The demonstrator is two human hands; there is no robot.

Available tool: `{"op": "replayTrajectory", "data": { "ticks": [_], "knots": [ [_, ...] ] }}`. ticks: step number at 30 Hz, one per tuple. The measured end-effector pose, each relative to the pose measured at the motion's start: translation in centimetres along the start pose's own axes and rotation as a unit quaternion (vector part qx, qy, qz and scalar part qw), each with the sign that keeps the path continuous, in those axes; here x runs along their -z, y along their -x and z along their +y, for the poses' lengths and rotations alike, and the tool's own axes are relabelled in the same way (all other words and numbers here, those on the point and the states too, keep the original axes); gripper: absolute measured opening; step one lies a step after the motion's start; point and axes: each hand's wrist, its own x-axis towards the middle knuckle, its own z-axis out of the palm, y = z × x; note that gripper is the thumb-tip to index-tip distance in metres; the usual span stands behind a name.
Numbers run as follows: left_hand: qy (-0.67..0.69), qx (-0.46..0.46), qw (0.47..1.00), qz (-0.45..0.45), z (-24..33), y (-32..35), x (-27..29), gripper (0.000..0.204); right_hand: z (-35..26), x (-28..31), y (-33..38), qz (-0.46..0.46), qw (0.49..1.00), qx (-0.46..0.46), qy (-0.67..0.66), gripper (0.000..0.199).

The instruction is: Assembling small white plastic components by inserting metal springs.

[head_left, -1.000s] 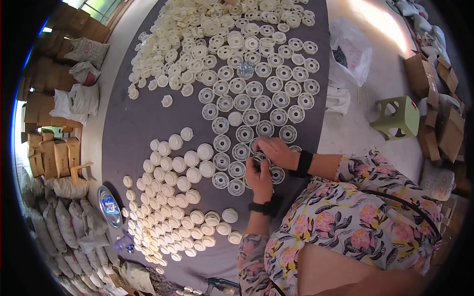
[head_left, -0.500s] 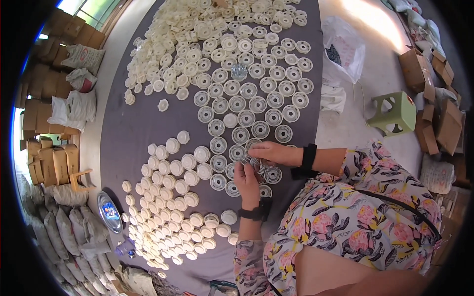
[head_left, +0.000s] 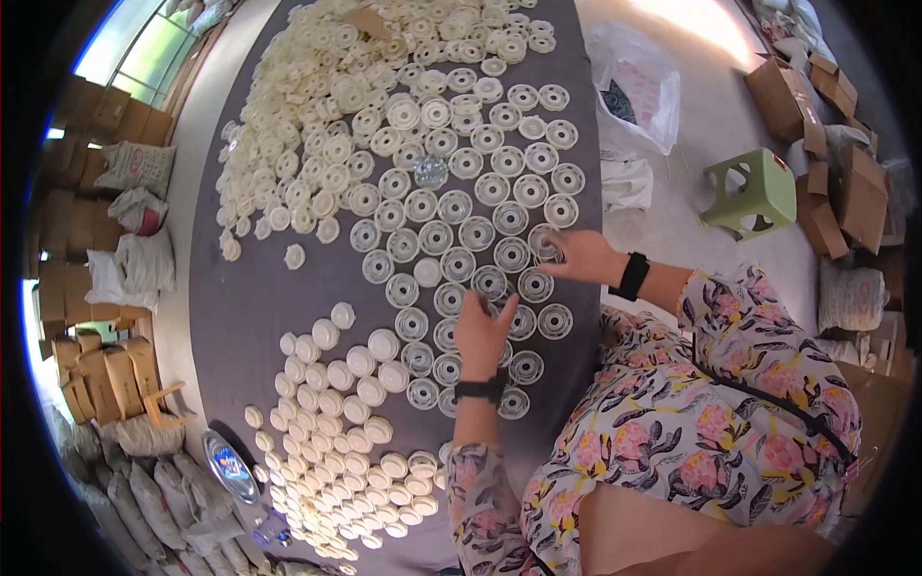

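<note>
Pale round plastic discs with dark centre holes (head_left: 477, 233) lie in loose rows on the grey-covered table, several with shiny rings inside. My right hand (head_left: 588, 257) is at the right side of these rows, its fingers and thumb about the edge of one disc (head_left: 544, 242), which they partly hide. My left hand (head_left: 483, 336) hovers nearer me with thumb and fingers apart and nothing visible between them. Just beyond its fingertips lies another disc (head_left: 490, 281). A clear, glassy round piece (head_left: 430, 172) rests among the farther discs.
Cream round caps (head_left: 360, 361) spread over the near left of the table (head_left: 279, 288). A large heap of pale plastic parts (head_left: 317, 86) covers the far end. A white plastic bag (head_left: 643, 86), a green stool (head_left: 754, 192) and cardboard boxes (head_left: 788, 101) stand to the right.
My hands were close together over the discs and have separated. The right has gone outward to a disc at the right. The left has opened. The whole view has shifted slightly.
</note>
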Motion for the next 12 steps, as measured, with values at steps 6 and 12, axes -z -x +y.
{"op": "replayTrajectory", "data": {
  "ticks": [6, 12],
  "knots": [
    [-0.082, -0.155, 0.985, -0.001, 2.0, -7.4, -4.6, 0.048, 2.7, -1.5, 2.8, -0.045, 0.996, -0.059, 0.049, 0.047],
    [-0.201, -0.169, 0.957, -0.126, 4.0, -8.6, -7.5, 0.057, 3.5, -0.9, 3.7, -0.086, 0.991, -0.095, 0.034, 0.049]
  ]
}}
